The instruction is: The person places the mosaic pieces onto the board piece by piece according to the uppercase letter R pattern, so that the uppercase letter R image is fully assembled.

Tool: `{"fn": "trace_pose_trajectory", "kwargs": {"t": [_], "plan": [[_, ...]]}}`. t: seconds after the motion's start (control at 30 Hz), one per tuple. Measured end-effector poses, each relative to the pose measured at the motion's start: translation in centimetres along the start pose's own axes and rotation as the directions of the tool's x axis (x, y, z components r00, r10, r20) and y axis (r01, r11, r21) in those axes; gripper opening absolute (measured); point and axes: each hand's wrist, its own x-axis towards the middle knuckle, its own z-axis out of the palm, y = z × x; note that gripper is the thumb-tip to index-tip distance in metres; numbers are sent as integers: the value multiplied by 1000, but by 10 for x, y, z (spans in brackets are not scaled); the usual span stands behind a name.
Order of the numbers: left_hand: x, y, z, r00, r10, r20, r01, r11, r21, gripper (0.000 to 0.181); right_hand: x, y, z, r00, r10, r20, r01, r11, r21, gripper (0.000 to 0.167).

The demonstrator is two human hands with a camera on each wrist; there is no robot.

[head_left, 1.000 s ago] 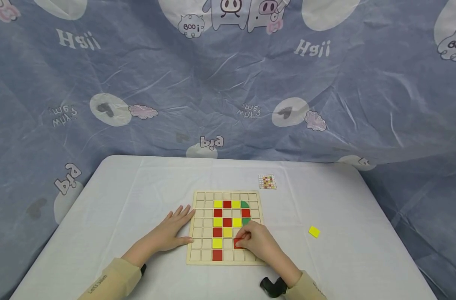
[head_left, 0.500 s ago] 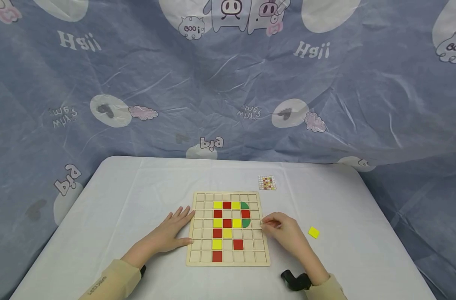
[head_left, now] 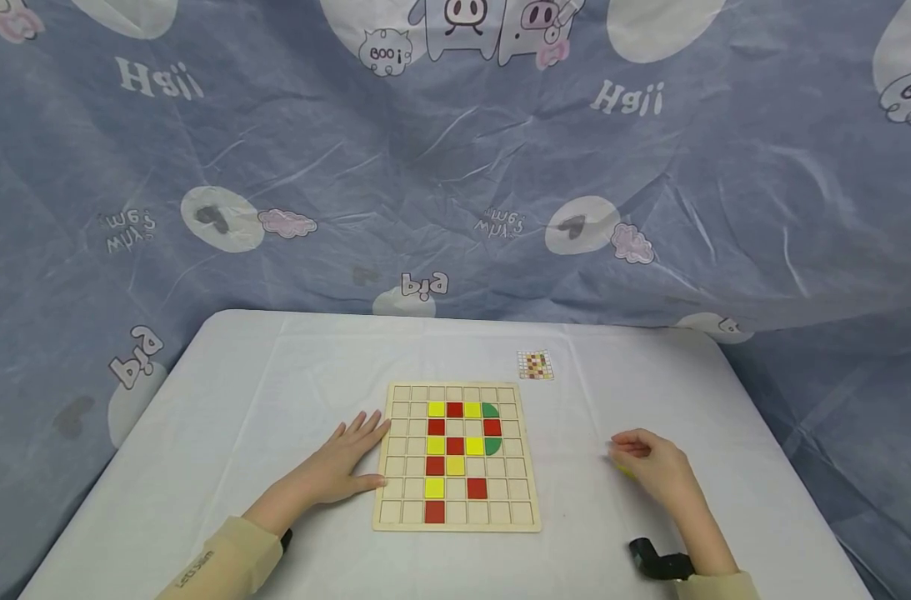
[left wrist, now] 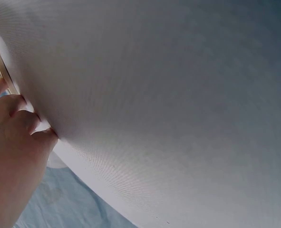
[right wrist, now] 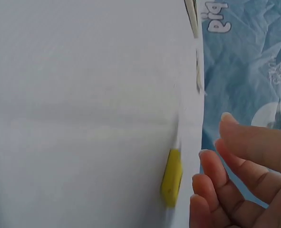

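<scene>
A wooden grid board (head_left: 515, 467) lies on the table with red, yellow and green pieces in its squares. My left hand (head_left: 342, 467) is spread flat beside it, fingertips and thumb touching the board's left edge. At the right, my right hand (head_left: 658, 471) hovers above a loose yellow square tile (head_left: 626, 471), partly covering it in the head view. The right wrist view has the yellow tile (right wrist: 171, 178) on the cloth, apart from the loosely bent fingers, which hold nothing. A lone red tile (head_left: 477, 488) sits in the board's lower right part.
A small printed card (head_left: 535, 364) with a coloured grid pattern lies behind the board. White cloth covers the table (head_left: 312, 350), and a blue patterned curtain (head_left: 425, 167) hangs at the back. Black camera mounts are on both wrists.
My right hand has let go of the red tile in the board's lower part and moved right, over the yellow tile. The left hand has stayed at the board's edge.
</scene>
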Motion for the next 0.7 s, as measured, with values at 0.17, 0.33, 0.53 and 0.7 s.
{"fn": "trace_pose_trajectory", "kwargs": {"t": [0.17, 0.33, 0.53, 0.7], "plan": [[0, 0, 0, 1000, 3, 2, -3, 1000, 1, 88, -1, 13, -4, 999, 41, -8, -41, 999, -12, 39], [1, 0, 0, 1000, 6, 2, -6, 1000, 0, 87, 0, 16, -4, 997, 80, 13, -80, 996, -24, 44], [0, 0, -1, 1000, 6, 2, -6, 1000, -2, 87, 0, 12, -4, 995, 100, 28, -99, 995, -24, 41], [0, 0, -1, 1000, 7, 6, -7, 1000, -4, 87, -1, 11, -1, 994, 108, 27, -107, 994, -30, 34]]}}
